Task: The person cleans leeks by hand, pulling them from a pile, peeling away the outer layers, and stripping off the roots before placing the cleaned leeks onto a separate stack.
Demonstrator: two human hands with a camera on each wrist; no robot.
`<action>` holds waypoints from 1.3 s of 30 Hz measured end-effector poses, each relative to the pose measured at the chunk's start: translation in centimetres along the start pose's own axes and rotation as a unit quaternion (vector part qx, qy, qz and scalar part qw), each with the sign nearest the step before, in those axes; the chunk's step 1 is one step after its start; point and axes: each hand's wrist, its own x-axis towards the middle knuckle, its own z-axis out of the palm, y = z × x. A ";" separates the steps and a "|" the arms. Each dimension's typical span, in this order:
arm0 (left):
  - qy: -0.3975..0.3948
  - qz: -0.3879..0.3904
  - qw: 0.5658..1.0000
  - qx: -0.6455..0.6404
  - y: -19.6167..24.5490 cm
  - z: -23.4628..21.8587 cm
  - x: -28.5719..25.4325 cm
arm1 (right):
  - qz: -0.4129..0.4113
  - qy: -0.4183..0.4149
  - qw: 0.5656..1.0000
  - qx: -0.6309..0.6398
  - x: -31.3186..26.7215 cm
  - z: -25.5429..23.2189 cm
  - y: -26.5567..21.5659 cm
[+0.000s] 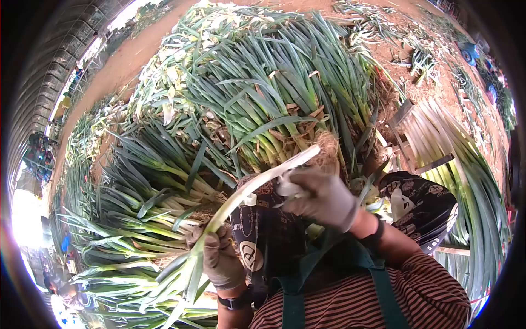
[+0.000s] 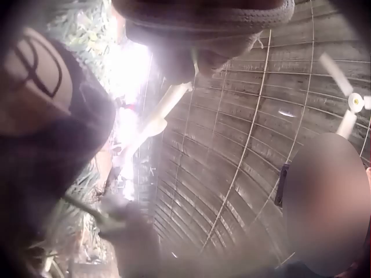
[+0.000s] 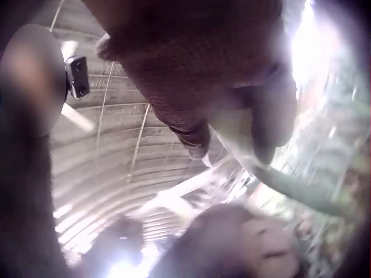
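A long green onion (image 1: 263, 178) slants up across the lap, its pale root end at upper right. Near its leafy end, the gloved left hand (image 1: 222, 257) grips it; in the left wrist view, the pale stalk (image 2: 165, 107) shows below that glove. My right hand (image 1: 323, 198), also gloved and somewhat blurred, is bent beside the white part. In the right wrist view, thumb and fingers of the right hand (image 3: 214, 69) pinch a pale green leaf (image 3: 235, 130). A loose white strip (image 1: 250, 200) hangs from the stalk between the hands.
Heaped green onions (image 1: 285, 82) lie ahead, with more (image 1: 148, 208) at the left. On the right, cleaned green onions (image 1: 476, 175) lie in a rack with metal bars (image 1: 435, 163). Leaf scraps (image 1: 175, 71) cover the brown ground (image 1: 137, 60).
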 end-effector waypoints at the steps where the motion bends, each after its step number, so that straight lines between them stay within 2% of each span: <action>1: -0.010 -0.032 0.999 -0.007 -0.2 0.0 -0.3 | 0.175 -0.083 0.976 0.101 0.5 0.3 -2.3; 2: -0.020 -0.064 0.998 -0.013 -0.3 -0.3 -0.6 | 0.141 -0.094 0.955 0.242 0.5 2.4 -1.0; 4: -0.043 -0.110 0.993 -0.028 -0.6 -0.2 -1.1 | 0.257 -0.148 0.877 0.378 1.9 2.1 -3.1; 5: -0.035 -0.093 0.995 -0.020 -0.6 0.0 -1.2 | 0.312 -0.175 0.822 0.443 2.4 2.0 -3.8; 7: -0.024 -0.060 0.998 -0.006 -0.6 0.5 -1.0 | 0.292 -0.178 0.822 0.455 1.8 2.5 -3.2; 10: -0.043 -0.103 0.993 -0.027 -0.7 -0.9 -0.5 | 0.299 -0.168 0.809 0.478 0.3 2.2 -0.8; 13: -0.037 -0.037 0.999 0.005 -0.2 -1.6 0.5 | 0.304 -0.048 0.835 0.456 0.0 -3.3 1.6; 15: -0.019 -0.028 0.999 0.024 0.0 -2.7 0.6 | 0.271 0.066 0.834 0.476 0.3 -9.0 4.3; 16: -0.021 -0.025 0.999 0.029 0.0 -2.9 0.6 | 0.251 0.091 0.847 0.460 1.3 -10.3 4.2; 17: -0.022 -0.021 0.999 0.034 0.1 -3.1 0.5 | 0.293 0.079 0.952 0.033 2.2 -10.0 4.0; 18: -0.023 -0.018 0.999 0.042 -0.6 -4.0 0.5 | 0.208 0.086 0.932 -0.284 1.7 -9.3 5.3; 19: -0.025 -0.012 0.998 0.052 -0.6 -4.0 0.3 | 0.102 0.085 0.810 -0.571 1.3 -8.3 5.2; 20: -0.028 -0.005 0.998 0.060 -0.9 -3.7 0.0 | 0.125 0.092 0.870 -0.469 0.8 -7.7 4.5; 21: -0.030 0.005 0.997 0.067 -1.3 -3.4 -0.2 | 0.021 0.082 0.934 -0.348 0.8 -7.0 2.8; 22: -0.020 -0.017 0.997 0.069 -1.4 -3.3 -0.5 | 0.076 0.073 0.969 -0.223 0.8 -5.1 0.8; 24: -0.006 -0.058 0.996 0.074 -1.5 -2.7 -0.8 | -0.096 0.025 0.958 -0.269 1.5 -1.9 -3.0; 25: 0.000 -0.077 0.994 0.074 -1.6 -2.2 -0.9 | -0.108 -0.003 0.963 -0.245 1.6 -0.1 -4.1; 26: -0.005 -0.061 0.995 0.080 -1.8 -1.8 -1.0 | -0.151 -0.022 0.960 -0.236 2.0 1.3 -4.1; 29: -0.006 -0.043 0.997 0.057 -1.2 -1.6 -1.0 | -0.161 -0.058 0.957 -0.236 1.3 3.6 0.3; 31: -0.010 -0.016 0.998 0.065 -0.6 -2.3 -0.7 | -0.179 -0.025 0.904 -0.386 1.8 1.3 1.6; 32: -0.013 -0.007 0.998 0.061 0.0 -2.3 -0.6 | -0.105 0.009 0.873 -0.477 1.9 -0.1 2.7; 33: -0.019 0.001 0.998 0.056 0.5 -2.4 -0.5 | 0.074 0.049 0.853 -0.514 2.1 -1.3 5.5; 34: -0.044 0.011 0.998 0.048 0.9 -2.7 -0.3 | 0.033 0.102 0.818 -0.566 2.2 -3.7 8.6; 35: -0.057 0.013 0.997 0.054 1.0 -3.0 -0.3 | 0.118 0.143 0.870 -0.458 2.3 -6.2 13.1; 36: -0.071 0.016 0.996 0.059 1.0 -3.2 -0.2 | 0.283 0.089 0.815 -0.497 3.1 -8.1 14.1; 37: -0.085 0.022 0.994 0.063 1.1 -3.6 0.1 | 0.229 0.088 0.823 -0.513 2.6 -9.3 14.9; 38: -0.100 0.029 0.982 0.156 0.4 -5.4 0.6 | 0.240 0.103 0.802 -0.538 2.3 -9.3 16.0; 39: -0.115 0.039 0.961 0.247 0.1 -6.5 1.2 | 0.254 0.113 0.780 -0.561 2.5 -8.3 13.7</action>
